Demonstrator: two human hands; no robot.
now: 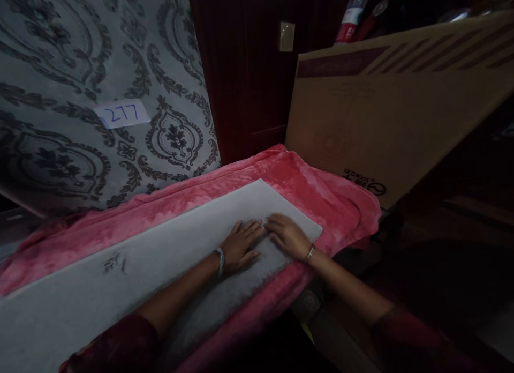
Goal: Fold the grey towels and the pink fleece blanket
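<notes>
A long pale grey sheet with a pointed far end lies over a pink blanket. I cannot tell whether the sheet is paper or cloth. My left hand rests flat on it near its far end, fingers spread, with a bracelet at the wrist. Close to those fingertips is my right hand, its fingers bent and drawn together against the sheet. A tiny pale spot shows at its fingertips, too small to name. Dark marks show on the sheet's left part.
A large cardboard box stands beyond the blanket's right end, with a bottle behind its top edge. Patterned wallpaper bears a paper label reading 277. A dark red panel stands behind the blanket.
</notes>
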